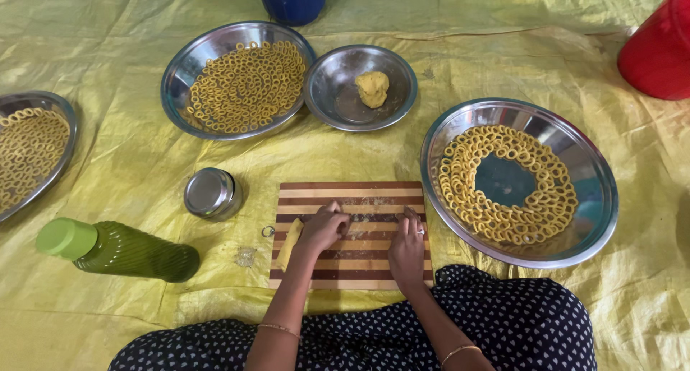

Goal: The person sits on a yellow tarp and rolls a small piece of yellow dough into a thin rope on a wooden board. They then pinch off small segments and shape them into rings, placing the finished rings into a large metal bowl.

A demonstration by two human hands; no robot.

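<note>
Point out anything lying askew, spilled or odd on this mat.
The green bottle lies on its side on the yellow sheet, cap on, left of the striped board. Crumbs sit on the board between the left hand and right hand. Nothing looks spilled or damaged.

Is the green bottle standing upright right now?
No, the green bottle lies on its side on the yellow sheet, left of the striped board, with its cap pointing left.
</note>
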